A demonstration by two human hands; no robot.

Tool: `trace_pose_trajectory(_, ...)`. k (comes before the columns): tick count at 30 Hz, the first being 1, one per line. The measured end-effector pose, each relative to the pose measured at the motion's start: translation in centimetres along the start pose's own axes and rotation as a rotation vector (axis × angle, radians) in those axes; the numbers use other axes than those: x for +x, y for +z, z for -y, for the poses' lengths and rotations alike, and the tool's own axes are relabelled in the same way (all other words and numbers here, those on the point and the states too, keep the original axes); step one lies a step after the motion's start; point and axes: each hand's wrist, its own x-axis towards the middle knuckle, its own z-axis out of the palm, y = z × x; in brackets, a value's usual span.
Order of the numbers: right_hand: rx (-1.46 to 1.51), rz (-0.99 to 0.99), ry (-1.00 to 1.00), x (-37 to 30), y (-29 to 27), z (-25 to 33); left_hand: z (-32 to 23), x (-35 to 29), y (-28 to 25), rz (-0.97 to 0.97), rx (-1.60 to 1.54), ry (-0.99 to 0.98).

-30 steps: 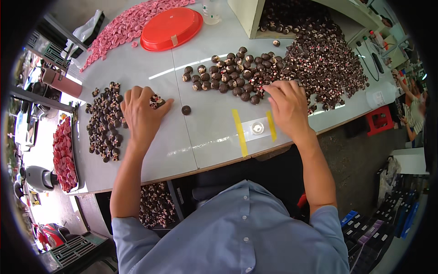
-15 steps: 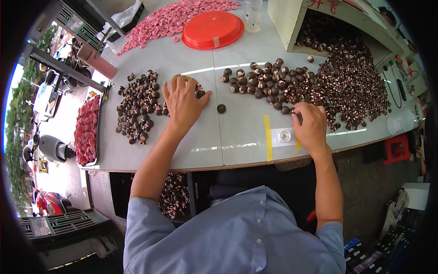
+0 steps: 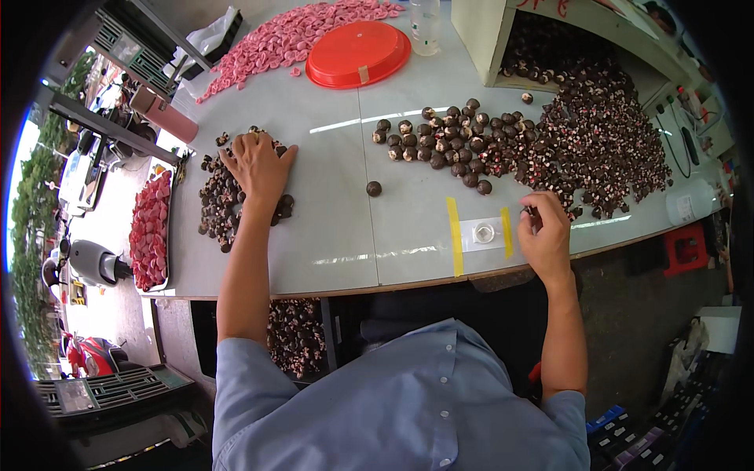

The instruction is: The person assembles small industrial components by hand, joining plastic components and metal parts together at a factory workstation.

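Observation:
My left hand [image 3: 259, 166] lies palm down with fingers spread over the left pile of dark brown balls [image 3: 220, 206], some with pale patches. Close to the near right side of the large heap, my right hand [image 3: 547, 235] is closed, thumb and fingers pinching a small dark ball [image 3: 534, 211], which is mostly hidden. One single dark ball [image 3: 374, 188] sits apart near the table seam. Beyond it, a loose cluster of dark balls [image 3: 440, 141] runs into the large heap of dark balls with pale and red bits [image 3: 613, 149].
A clear round piece [image 3: 484, 232] sits on a white card between yellow tape strips [image 3: 455, 235]. Farther back are a red round lid [image 3: 357, 55], pink pieces [image 3: 275, 39], a clear bottle [image 3: 425, 27] and an open-fronted box [image 3: 479, 47]. A tray of red pieces [image 3: 151, 228] stands left.
My left hand has moved left onto the left pile, bringing a few balls to it. My right hand has drawn slightly nearer and away from the loose cluster.

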Motion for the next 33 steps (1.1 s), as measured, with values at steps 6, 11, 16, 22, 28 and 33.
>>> trace_pose_trajectory(6,0.037,0.002,0.090,-0.7,-0.8,0.8,-0.2,0.6,-0.8,0.207,-0.042,-0.080)
trace_pose_trajectory(11,0.163,0.058,0.194,-1.4,-1.6,1.0,0.0,0.3,-1.0,0.163,-0.043,-0.067)
trace_pose_trajectory(16,0.227,0.123,0.198,-1.7,-1.9,0.8,-2.9,-1.7,-4.8,0.010,-0.373,0.104)
trace_pose_trajectory(22,0.302,0.063,0.235,-2.2,-0.4,-0.2,-8.7,-5.7,-7.7,0.440,-0.831,0.423)
trace_pose_trajectory(28,0.427,0.151,0.289,-2.1,-0.5,-0.4,-9.9,-5.7,-6.9,0.491,-0.943,0.525)
trace_pose_trajectory(33,0.424,0.085,0.272,-2.5,-0.4,-0.3,-12.1,-5.8,-7.4,1.230,-1.481,0.263)
